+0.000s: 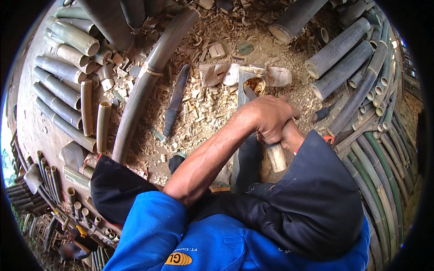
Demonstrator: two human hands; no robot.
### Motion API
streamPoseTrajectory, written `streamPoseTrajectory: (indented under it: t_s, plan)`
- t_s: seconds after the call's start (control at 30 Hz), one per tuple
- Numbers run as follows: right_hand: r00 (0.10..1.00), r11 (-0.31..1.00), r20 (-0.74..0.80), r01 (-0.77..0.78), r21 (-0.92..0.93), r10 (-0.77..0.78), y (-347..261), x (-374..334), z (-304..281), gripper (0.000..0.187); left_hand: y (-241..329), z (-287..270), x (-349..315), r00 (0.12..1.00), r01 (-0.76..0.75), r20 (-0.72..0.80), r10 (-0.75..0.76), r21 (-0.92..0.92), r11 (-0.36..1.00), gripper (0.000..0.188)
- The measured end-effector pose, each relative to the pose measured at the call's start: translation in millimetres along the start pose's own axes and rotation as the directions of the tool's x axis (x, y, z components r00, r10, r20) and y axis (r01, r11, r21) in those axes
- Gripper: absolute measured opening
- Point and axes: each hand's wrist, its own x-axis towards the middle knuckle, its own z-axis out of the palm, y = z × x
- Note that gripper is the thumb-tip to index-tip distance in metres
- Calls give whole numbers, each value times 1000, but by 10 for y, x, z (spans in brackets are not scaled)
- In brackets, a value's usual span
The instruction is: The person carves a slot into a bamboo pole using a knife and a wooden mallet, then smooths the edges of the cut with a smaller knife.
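Observation:
My left hand [270, 118] reaches in across the middle and is closed round a knife. The knife's narrow blade [249, 93] points away from me into the open cut of a dark bamboo piece [247, 71]. Its pale handle [276, 159] sticks out below my hands. My right hand [291, 135] is pressed against the left one on the same knife; much of it is hidden, and its forearm is covered by dark cloth. Pale wooden blocks [212, 74] [279, 77] flank the bamboo piece. Left of it lies another knife [178, 92] with a dark wrapped grip.
Shavings [205, 117] cover the ground. A long curved bamboo pole [138, 97] lies on the left, beside several cut tubes [58, 90]. Thick tubes [341, 49] and stacked poles [377, 171] line the right. My bent knees frame the work. A person [74, 250] is at lower left.

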Motion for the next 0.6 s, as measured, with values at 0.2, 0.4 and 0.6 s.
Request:
streamPoseTrajectory:
  t_s: [0.2, 0.4, 0.6]
  plan:
    - [995, 944, 102, -55, 326, 23, 116, -5, 373, 41, 76, 218, -38, 865, 24, -494, -86, -129, 991, 69]
    - [998, 996, 41, -39, -77, 42, -85, -174, -11, 45, 27, 5, 57, 998, 55, 7, -56, 43, 998, 79]
    - [892, -420, 441, 439, -794, 99, -1446, -42, -217, 37, 339, 402, 509, 531, 146, -823, -203, -147, 978, 108]
